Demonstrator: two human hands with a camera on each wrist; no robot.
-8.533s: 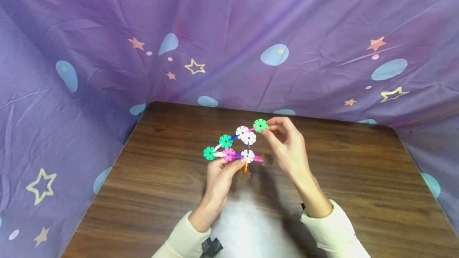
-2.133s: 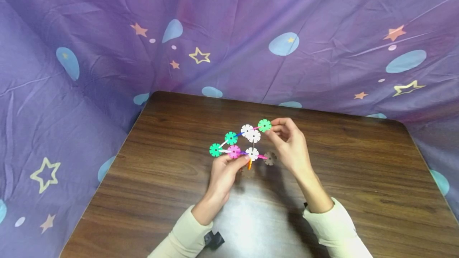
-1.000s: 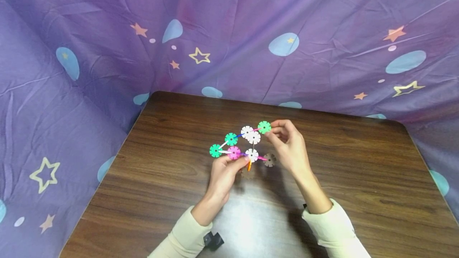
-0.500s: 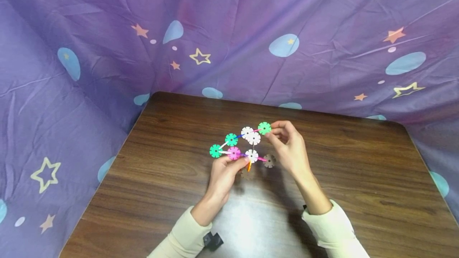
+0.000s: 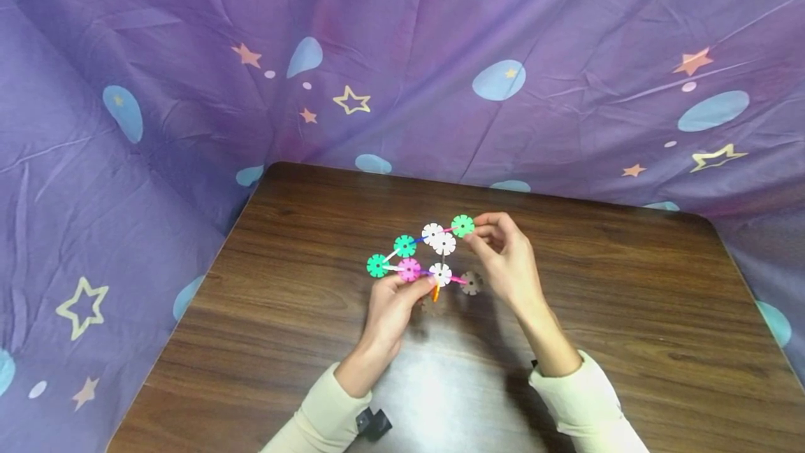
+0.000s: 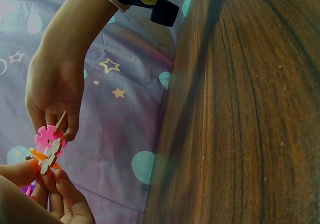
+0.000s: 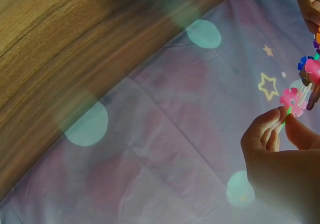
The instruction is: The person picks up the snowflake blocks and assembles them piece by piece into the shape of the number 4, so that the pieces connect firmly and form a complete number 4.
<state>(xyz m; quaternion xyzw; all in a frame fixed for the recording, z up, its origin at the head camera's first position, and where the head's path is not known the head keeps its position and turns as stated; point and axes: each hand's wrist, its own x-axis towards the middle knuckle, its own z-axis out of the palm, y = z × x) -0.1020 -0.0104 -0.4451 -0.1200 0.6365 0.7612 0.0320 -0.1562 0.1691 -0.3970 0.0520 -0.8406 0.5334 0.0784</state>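
Between my two hands hangs a structure of slotted interlocking plastic discs, held above the table. My left hand [image 5: 383,310] pinches its lower side with thumb and fingers, beside a white disc [image 5: 440,275] and a pink disc [image 5: 409,270]. At the upper right end, the light green disc [image 5: 462,226] is pinched by my right hand [image 5: 512,264]. Two teal discs, one of them the outer teal disc [image 5: 377,265], form the left corner. A brown disc [image 5: 472,283] sticks out at lower right, and an orange disc [image 6: 38,154] stands edge-on by my left thumb.
A dark wood-grain table [image 5: 283,369] lies under both hands. Purple patterned cloth [image 5: 402,54] hangs behind it and along its sides. A black wrist device [image 5: 374,424] sits at my left cuff.
Compared with the oldest frame, the head view has shifted slightly. Both hands keep the same holds, and the disc structure looks the same, only a few pixels lower over the last two seconds.
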